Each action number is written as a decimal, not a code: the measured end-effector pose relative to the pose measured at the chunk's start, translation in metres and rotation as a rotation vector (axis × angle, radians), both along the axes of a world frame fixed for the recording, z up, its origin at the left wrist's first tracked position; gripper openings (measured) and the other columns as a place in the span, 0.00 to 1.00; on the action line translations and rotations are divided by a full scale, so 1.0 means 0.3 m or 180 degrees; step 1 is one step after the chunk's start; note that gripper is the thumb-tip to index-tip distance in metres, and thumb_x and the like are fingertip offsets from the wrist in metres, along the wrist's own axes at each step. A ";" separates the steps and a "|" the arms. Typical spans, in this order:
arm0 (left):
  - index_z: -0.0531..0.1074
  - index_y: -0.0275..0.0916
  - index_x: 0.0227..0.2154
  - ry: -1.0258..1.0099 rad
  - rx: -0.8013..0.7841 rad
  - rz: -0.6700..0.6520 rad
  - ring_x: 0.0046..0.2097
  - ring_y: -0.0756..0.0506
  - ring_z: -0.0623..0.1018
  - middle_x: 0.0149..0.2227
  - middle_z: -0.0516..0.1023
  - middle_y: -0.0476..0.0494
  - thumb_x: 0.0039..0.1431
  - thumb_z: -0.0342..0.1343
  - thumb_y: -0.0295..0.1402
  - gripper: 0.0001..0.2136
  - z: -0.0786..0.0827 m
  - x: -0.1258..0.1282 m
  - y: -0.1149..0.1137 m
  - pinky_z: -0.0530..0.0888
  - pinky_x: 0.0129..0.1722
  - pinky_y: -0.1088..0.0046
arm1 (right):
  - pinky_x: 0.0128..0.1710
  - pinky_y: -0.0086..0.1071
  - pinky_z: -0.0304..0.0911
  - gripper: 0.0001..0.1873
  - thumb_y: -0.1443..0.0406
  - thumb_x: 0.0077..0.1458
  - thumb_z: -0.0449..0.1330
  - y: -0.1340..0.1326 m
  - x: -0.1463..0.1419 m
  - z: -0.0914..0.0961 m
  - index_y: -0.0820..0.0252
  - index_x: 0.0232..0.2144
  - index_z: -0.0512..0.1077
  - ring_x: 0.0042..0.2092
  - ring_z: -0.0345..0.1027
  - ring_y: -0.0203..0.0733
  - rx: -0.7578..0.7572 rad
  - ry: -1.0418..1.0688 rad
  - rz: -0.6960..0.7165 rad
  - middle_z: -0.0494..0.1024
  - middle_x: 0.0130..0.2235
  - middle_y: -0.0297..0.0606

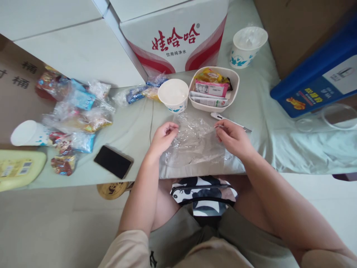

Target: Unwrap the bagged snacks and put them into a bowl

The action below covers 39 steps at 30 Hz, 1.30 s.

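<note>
The left hand point(163, 138) and right hand point(232, 137) pinch a clear bag point(195, 139) between them. Just far of it stand a cup point(173, 96) and a tray point(206, 107) of packets point(211, 88); left lies a phone point(113, 162).

Wht/red box point(178, 42) says 娃哈哈® & 饮用纯净水, brown ctn point(16, 102) at L says 桶 twice.

Room in home, by look of it: cloth-covered counter point(259, 93), snack packets point(63, 165), paper cups point(242, 57) and phone point(113, 161) scattered about, drinking-water carton point(178, 61) standing at back, pale smooth floor point(55, 219) below.
</note>
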<state>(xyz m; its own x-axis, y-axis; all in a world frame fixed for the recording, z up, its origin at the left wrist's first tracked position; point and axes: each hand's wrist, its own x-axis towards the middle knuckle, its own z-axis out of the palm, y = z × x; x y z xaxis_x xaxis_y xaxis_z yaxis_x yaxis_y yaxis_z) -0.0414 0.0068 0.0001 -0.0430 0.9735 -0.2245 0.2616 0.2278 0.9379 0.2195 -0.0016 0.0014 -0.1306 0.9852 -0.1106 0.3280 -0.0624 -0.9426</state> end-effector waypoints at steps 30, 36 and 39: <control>0.78 0.38 0.30 -0.0037 0.1001 0.0542 0.27 0.51 0.74 0.24 0.74 0.49 0.56 0.66 0.42 0.11 -0.037 -0.092 0.038 0.70 0.27 0.76 | 0.43 0.45 0.69 0.10 0.58 0.56 0.63 0.036 0.062 -0.020 0.56 0.32 0.80 0.44 0.70 0.50 0.1757 -0.1057 -0.0783 0.73 0.41 0.44; 0.69 0.39 0.20 -0.1011 0.0903 0.0615 0.43 0.46 0.81 0.41 0.81 0.42 0.49 0.68 0.40 0.15 0.010 -0.081 0.025 0.77 0.42 0.71 | 0.40 0.43 0.70 0.21 0.55 0.58 0.61 0.008 0.066 0.045 0.55 0.17 0.65 0.35 0.73 0.47 0.1001 0.0066 -0.0121 0.73 0.26 0.39; 0.66 0.40 0.22 -0.1290 0.0360 0.0673 0.23 0.51 0.76 0.27 0.79 0.48 0.50 0.65 0.41 0.15 0.035 -0.069 0.018 0.71 0.23 0.76 | 0.26 0.37 0.64 0.21 0.49 0.60 0.59 0.005 0.086 0.057 0.55 0.22 0.68 0.17 0.55 0.35 -0.0661 0.0716 0.0621 0.61 0.15 0.28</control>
